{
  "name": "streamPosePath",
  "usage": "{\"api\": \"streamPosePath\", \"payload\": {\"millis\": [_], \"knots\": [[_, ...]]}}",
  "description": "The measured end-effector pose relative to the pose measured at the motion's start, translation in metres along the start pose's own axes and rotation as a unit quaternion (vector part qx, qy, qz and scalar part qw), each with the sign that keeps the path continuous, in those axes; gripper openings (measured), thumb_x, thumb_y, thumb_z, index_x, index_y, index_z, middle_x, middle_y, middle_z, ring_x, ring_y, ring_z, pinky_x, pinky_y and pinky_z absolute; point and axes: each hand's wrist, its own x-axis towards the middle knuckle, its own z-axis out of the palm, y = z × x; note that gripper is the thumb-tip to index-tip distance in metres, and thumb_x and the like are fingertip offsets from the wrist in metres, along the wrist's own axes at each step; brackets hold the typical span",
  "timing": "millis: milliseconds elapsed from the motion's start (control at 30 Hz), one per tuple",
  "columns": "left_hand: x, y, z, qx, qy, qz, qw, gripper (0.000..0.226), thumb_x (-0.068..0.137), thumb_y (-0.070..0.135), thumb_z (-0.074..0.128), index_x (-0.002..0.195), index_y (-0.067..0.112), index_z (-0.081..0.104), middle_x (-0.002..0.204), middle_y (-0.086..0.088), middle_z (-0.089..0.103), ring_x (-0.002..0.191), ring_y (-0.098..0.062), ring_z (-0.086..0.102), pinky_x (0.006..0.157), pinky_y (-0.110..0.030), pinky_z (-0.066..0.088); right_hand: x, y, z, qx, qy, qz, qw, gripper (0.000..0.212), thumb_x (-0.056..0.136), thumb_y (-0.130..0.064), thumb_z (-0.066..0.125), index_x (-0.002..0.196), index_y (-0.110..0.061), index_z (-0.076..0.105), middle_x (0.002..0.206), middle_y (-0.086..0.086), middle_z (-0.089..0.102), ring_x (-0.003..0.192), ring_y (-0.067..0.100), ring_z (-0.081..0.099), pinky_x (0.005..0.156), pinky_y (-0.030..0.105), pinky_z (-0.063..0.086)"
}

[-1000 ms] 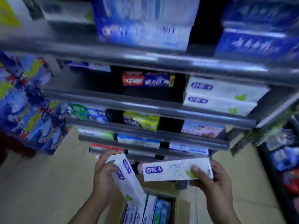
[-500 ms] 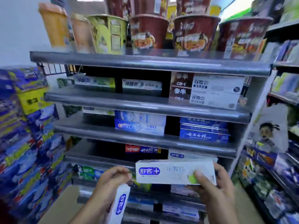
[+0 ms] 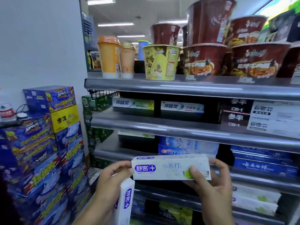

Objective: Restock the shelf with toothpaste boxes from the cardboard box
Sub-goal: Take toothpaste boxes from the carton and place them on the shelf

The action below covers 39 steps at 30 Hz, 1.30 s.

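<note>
Right grip (image 3: 214,184) is pinching a flat white cardboard toothpaste box (image 3: 170,168) level before the grey metal shelf (image 3: 186,130); left grip (image 3: 112,181) is clutching a second white box (image 3: 125,200) upright, fingertips touching the first.

A plain pale grey-white wall (image 3: 40,46) is seen on the left, ending at a grey upright panel (image 3: 83,38). Long white ceiling strip lights (image 3: 115,24) are seen in rows above. A grey metal shelving unit (image 3: 186,89) with rounded front rails fills the middle and right. On its top tier, dark red noodle bowls (image 3: 203,60), a yellow noodle bowl (image 3: 160,62) and two orange drink cups (image 3: 109,56) are stood. A black wire basket (image 3: 101,94) is hung at the unit's left end. Against the wall, blue and yellow printed cartons (image 3: 48,98) are stacked high, with a yellow carton (image 3: 65,118) set among them
</note>
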Motion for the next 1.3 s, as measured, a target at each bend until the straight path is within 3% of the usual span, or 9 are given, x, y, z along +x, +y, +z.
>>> {"api": "streamPosePath", "payload": {"millis": [200, 300, 467, 700, 900, 1033, 1100, 1200, 1300], "knots": [[0.059, 0.010, -0.062, 0.008, 0.041, -0.010, 0.999, 0.017, 0.089, 0.007, 0.069, 0.093, 0.018, 0.081, 0.090, -0.012, 0.079, 0.065, -0.021, 0.073, 0.051, -0.022, 0.051, 0.011, 0.043, 0.077, -0.150, 0.011, 0.003, 0.989, 0.031, 0.076, -0.028, 0.088, 0.097, -0.039, 0.067, 0.101, -0.010, 0.068, 0.080, 0.017, 0.070, 0.070, 0.041, 0.060], [0.089, 0.010, -0.081, 0.008, 0.046, -0.022, 0.999, 0.018, 0.089, 0.004, 0.069, 0.095, 0.015, 0.081, 0.089, -0.013, 0.079, 0.064, -0.023, 0.072, 0.052, -0.027, 0.054, 0.024, 0.058, 0.110, -0.180, 0.022, 0.030, 0.983, 0.034, 0.080, -0.025, 0.085, 0.110, -0.027, 0.070, 0.106, -0.005, 0.071, 0.093, 0.023, 0.070, 0.086, 0.051, 0.058], [0.131, 0.012, -0.097, 0.024, 0.027, -0.006, 0.999, 0.025, 0.090, 0.004, 0.066, 0.095, 0.022, 0.082, 0.084, -0.011, 0.079, 0.057, -0.021, 0.066, 0.049, -0.023, 0.048, 0.048, 0.075, 0.147, -0.264, -0.001, 0.028, 0.964, 0.040, 0.084, -0.022, 0.080, 0.123, -0.024, 0.070, 0.107, -0.009, 0.073, 0.088, 0.028, 0.072, 0.085, 0.048, 0.059], [0.174, 0.004, -0.100, 0.071, 0.012, -0.010, 0.997, 0.015, 0.075, 0.015, 0.072, 0.087, 0.019, 0.080, 0.093, -0.013, 0.078, 0.082, -0.028, 0.069, 0.077, -0.036, 0.048, 0.056, 0.092, 0.159, -0.343, -0.056, 0.073, 0.935, 0.043, 0.084, -0.023, 0.077, 0.124, -0.030, 0.063, 0.099, -0.012, 0.072, 0.079, 0.021, 0.071, 0.073, 0.039, 0.061], [0.178, -0.002, -0.104, 0.104, 0.003, -0.044, 0.994, 0.016, 0.071, 0.024, 0.072, 0.084, 0.024, 0.081, 0.093, -0.009, 0.079, 0.090, -0.032, 0.071, 0.080, -0.038, 0.050, 0.053, 0.090, 0.160, -0.403, -0.091, 0.075, 0.908, 0.037, 0.087, -0.022, 0.074, 0.121, -0.026, 0.061, 0.092, -0.019, 0.065, 0.072, 0.002, 0.064, 0.053, 0.016, 0.048], [0.176, 0.002, -0.107, 0.062, 0.037, -0.028, 0.997, 0.015, 0.081, 0.016, 0.071, 0.090, 0.020, 0.081, 0.099, -0.007, 0.079, 0.101, -0.034, 0.071, 0.094, -0.049, 0.053, 0.041, 0.080, 0.160, -0.408, -0.020, 0.032, 0.912, 0.055, 0.088, -0.023, 0.073, 0.140, -0.021, 0.054, 0.113, -0.013, 0.063, 0.087, 0.013, 0.067, 0.078, 0.032, 0.055], [0.171, 0.005, -0.108, 0.019, 0.078, -0.011, 0.997, 0.012, 0.083, 0.016, 0.069, 0.083, 0.018, 0.080, 0.090, -0.006, 0.078, 0.087, -0.030, 0.070, 0.080, -0.042, 0.055, 0.025, 0.076, 0.157, -0.371, -0.001, -0.014, 0.929, 0.056, 0.089, -0.025, 0.074, 0.141, -0.024, 0.054, 0.128, -0.013, 0.062, 0.095, 0.019, 0.066, 0.090, 0.038, 0.055], [0.161, 0.012, -0.107, -0.087, 0.094, -0.088, 0.988, 0.022, 0.081, 0.029, 0.070, 0.062, 0.018, 0.066, 0.054, -0.001, 0.058, 0.048, -0.018, 0.055, 0.050, -0.025, 0.043, 0.002, 0.078, 0.155, -0.286, -0.103, 0.026, 0.952, 0.030, 0.084, -0.031, 0.080, 0.111, -0.036, 0.067, 0.100, -0.014, 0.070, 0.070, 0.015, 0.062, 0.068, 0.029, 0.056], [0.157, 0.017, -0.106, -0.194, 0.100, -0.169, 0.961, 0.036, 0.092, 0.044, 0.063, 0.066, 0.023, 0.050, 0.051, 0.003, 0.050, 0.043, -0.014, 0.053, 0.057, -0.028, 0.044, -0.018, 0.088, 0.151, -0.305, -0.278, 0.124, 0.902, 0.071, 0.067, -0.055, 0.086, 0.131, -0.046, 0.056, 0.113, -0.016, 0.062, 0.089, 0.004, 0.062, 0.076, 0.022, 0.053]]}}
